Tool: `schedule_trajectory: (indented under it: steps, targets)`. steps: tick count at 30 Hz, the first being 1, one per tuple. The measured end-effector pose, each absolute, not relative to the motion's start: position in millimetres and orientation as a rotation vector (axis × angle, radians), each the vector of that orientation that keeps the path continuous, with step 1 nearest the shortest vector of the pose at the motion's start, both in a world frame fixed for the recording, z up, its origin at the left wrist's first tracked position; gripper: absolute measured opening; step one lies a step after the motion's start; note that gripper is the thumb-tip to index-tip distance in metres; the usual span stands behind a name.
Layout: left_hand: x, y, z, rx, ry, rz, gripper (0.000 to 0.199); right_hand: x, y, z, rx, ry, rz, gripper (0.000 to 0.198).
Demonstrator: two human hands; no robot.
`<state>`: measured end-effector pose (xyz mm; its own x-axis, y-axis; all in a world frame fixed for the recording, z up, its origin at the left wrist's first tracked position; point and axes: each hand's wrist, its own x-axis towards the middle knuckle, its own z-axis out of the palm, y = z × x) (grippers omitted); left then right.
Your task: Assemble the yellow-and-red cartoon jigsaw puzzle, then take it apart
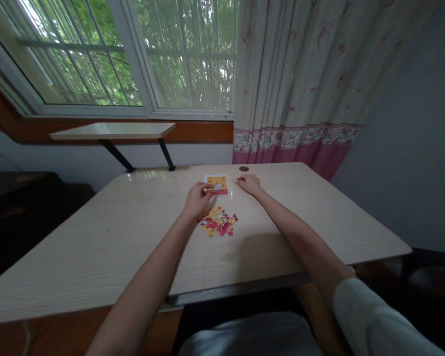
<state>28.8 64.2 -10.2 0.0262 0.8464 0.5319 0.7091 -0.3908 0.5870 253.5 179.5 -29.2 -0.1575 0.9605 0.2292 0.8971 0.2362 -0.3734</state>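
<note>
A loose heap of small jigsaw puzzle pieces (218,222), red, yellow and white, lies mid-table. Just beyond it is a yellow and red picture card (221,184) with a white cartoon figure. My left hand (197,199) is closed, its fingertips over the card's lower left part. Something small and reddish may be between those fingers, too small to make out. To the right of the card, my right hand (249,184) rests low over the table with thumb and finger pinched at a small yellowish puzzle piece. A little more yellow shows behind that hand.
The pale wooden table (133,217) carries a raised shelf (113,130) on black brackets at its back left. Near the far edge is a round dark cable hole (244,169). A barred window and a flowered curtain (292,89) stand behind.
</note>
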Motion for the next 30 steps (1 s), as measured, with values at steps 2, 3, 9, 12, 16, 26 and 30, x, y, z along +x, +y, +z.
schedule_trajectory:
  steps: [2, 3, 9, 12, 16, 26, 30]
  targets:
    - [30, 64, -10, 2.138, 1.624, 1.295, 0.021, 251, 181, -29, -1.742, -2.084, 0.203, 0.032]
    - [31, 63, -10, 2.145, 1.617, 1.295, 0.021, 250, 181, -29, -1.753, -2.08, 0.205, 0.032]
    - [33, 64, -10, 2.197, 1.589, 1.278, 0.02, 249, 178, -26, -1.757, -2.074, 0.222, 0.032]
    - [33, 64, -11, 2.198, 1.572, 1.305, 0.019, 249, 177, -25, -1.762, -2.064, 0.238, 0.034]
    - [34, 64, -13, 2.204, 1.538, 1.326, 0.019, 248, 178, -26, -1.764, -2.053, 0.251, 0.034]
    - [32, 65, -14, 2.215, 1.549, 1.31, 0.02, 253, 171, -21, -1.719, -2.127, 0.245, 0.036]
    - [33, 63, -10, 2.24, 1.604, 1.184, 0.022, 263, 153, -19, -1.582, -2.22, 0.216, 0.034]
